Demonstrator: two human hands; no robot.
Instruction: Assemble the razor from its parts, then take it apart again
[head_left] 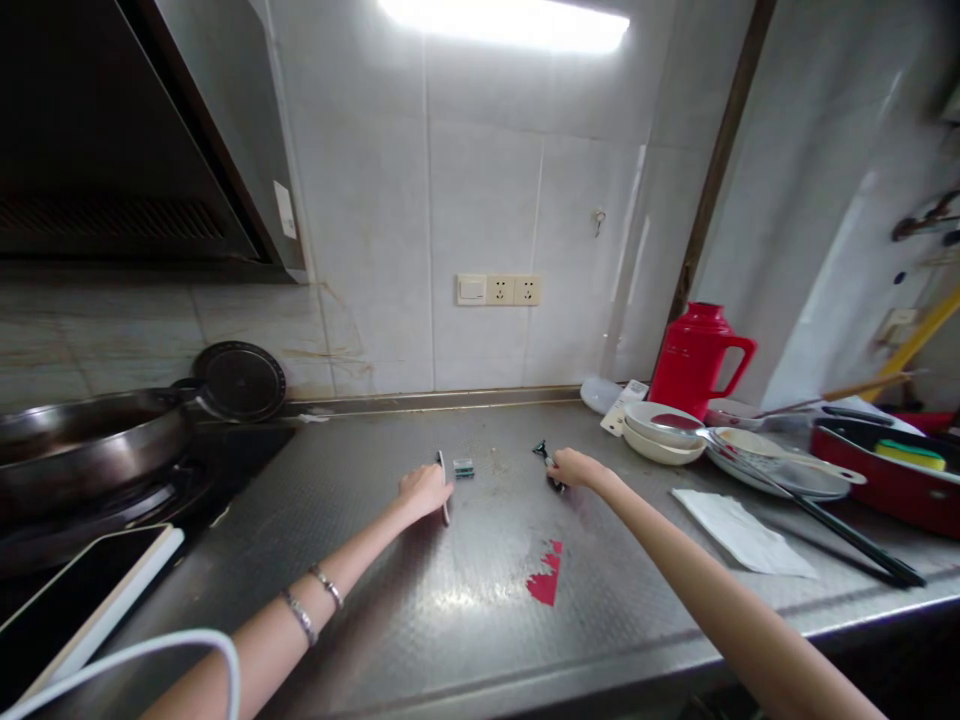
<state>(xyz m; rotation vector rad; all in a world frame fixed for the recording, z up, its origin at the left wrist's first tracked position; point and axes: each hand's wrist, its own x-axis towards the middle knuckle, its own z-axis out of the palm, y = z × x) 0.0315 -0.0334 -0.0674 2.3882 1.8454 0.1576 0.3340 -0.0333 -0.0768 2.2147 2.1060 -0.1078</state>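
Observation:
My left hand (pixel 424 492) is closed on a thin, light-coloured stick-like item (pixel 442 462), whose ends show above and below my fingers. Just right of it, a small clear and dark green cartridge (pixel 464 468) lies on the metal counter (pixel 375 620). My right hand (pixel 574 468) is closed round the dark handle of a razor (pixel 541 450), its head pointing up and left. Nearer the front edge, a torn-edged red piece (pixel 546 578) lies flat between my two forearms.
A pan (pixel 97 440) sits on the stove at left, near a tablet-like device (pixel 82 600) and white cable (pixel 180 637). At right are a red thermos (pixel 694 360), stacked bowls (pixel 660 448), white tissue (pixel 739 530) and a red pan (pixel 877 480).

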